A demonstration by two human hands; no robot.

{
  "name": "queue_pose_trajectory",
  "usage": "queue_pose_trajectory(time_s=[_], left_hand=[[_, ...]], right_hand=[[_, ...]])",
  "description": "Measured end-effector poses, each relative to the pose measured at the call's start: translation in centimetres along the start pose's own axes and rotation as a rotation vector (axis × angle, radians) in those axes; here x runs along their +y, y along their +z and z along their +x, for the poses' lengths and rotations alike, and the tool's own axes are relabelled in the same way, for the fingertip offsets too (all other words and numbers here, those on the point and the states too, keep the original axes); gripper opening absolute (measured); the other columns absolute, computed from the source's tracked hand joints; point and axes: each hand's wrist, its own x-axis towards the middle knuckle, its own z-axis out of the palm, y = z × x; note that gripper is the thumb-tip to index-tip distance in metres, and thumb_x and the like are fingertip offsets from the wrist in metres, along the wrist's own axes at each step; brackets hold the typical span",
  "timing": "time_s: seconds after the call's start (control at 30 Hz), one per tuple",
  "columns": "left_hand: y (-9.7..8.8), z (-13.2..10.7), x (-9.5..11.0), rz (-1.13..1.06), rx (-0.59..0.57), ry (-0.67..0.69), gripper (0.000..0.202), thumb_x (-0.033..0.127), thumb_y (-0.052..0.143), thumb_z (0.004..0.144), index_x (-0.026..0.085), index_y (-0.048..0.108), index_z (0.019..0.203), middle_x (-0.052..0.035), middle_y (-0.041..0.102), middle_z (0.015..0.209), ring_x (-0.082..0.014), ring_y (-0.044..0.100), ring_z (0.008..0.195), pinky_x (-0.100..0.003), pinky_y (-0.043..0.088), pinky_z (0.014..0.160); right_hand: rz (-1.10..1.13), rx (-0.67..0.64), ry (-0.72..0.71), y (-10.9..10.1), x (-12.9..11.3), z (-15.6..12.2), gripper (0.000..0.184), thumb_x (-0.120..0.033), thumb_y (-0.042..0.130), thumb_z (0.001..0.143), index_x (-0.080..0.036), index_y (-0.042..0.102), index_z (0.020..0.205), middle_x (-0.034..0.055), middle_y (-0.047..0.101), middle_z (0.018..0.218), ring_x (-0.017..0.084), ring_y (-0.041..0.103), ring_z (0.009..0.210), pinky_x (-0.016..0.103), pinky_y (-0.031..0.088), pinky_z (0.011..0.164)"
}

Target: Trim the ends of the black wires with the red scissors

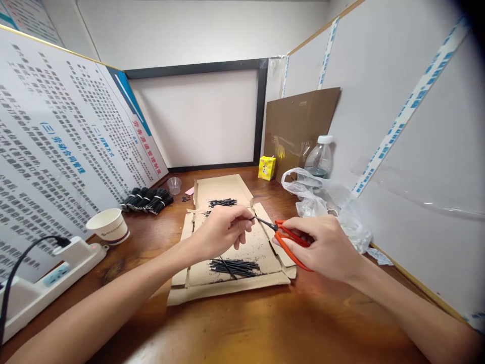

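My left hand [225, 227] is closed in a pinch over the cardboard. The dark tip of a thin black cable [252, 218] pokes out between its thumb and forefinger. My right hand [326, 247] is wrapped round red-handled scissors [291, 240], whose dark blades point left and reach close to that tip; whether they touch it I cannot tell. Below my left hand lies a pile of cut black cables [240, 268] on the flattened cardboard [261, 247]. A smaller pile of black cables [223, 202] sits farther back, partly hidden by my hand. Dark crumbs are scattered on the cardboard.
On the left stand a power strip [56, 275], a paper cup [108, 226], tied black cable bundles [147, 200] and a small clear cup [174, 185]. A yellow box [267, 168], a plastic bag [322, 197] and a bottle [320, 157] are at the back right. Partition panels enclose the wooden table [242, 323].
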Motion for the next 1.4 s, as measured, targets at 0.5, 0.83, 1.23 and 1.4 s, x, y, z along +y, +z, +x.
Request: queue_pose_trajectory(time_s=[0.5,0.83,1.23,1.4], left_hand=[[0.0,-0.1,0.1,-0.032,-0.011,0.004,0.01,0.012,0.047,0.087,0.012,0.055,0.08,0.0003,0.057,0.069,-0.0061,0.056,0.049,-0.015,0.047,0.041],[-0.1,-0.2,-0.6,0.013,-0.026,0.036,0.011,0.013,0.047,0.089,0.012,0.055,0.081,0.0008,0.056,0.067,-0.0063,0.055,0.048,-0.016,0.046,0.042],[-0.2,-0.2,-0.7,0.115,-0.029,0.074,0.015,0.013,0.046,0.09,0.013,0.059,0.081,0.0004,0.058,0.067,-0.0057,0.052,0.051,-0.015,0.045,0.045],[-0.3,-0.2,-0.3,0.081,-0.026,0.063,0.014,0.013,0.047,0.089,0.013,0.059,0.081,0.0002,0.058,0.068,-0.0056,0.053,0.049,-0.015,0.046,0.043]], right_hand=[[-0.028,0.001,0.01,-0.3,-0.2,-0.1,0.025,-0.027,0.056,0.088,-0.018,0.066,0.067,-0.0007,0.062,0.055,0.007,0.04,0.042,0.022,0.034,0.046],[0.018,-0.003,0.023,-0.3,-0.3,0.0,0.016,-0.024,0.059,0.082,-0.017,0.065,0.069,-0.0025,0.059,0.053,0.007,0.041,0.043,0.022,0.034,0.046],[-0.063,-0.005,-0.009,-0.3,0.0,-0.1,0.024,-0.029,0.056,0.086,-0.017,0.067,0.069,-0.0029,0.053,0.048,0.007,0.038,0.041,0.023,0.032,0.046],[-0.05,0.006,-0.002,-0.4,-0.1,-0.1,0.024,-0.029,0.056,0.087,-0.019,0.066,0.067,-0.0036,0.051,0.047,0.007,0.037,0.041,0.023,0.032,0.045]])
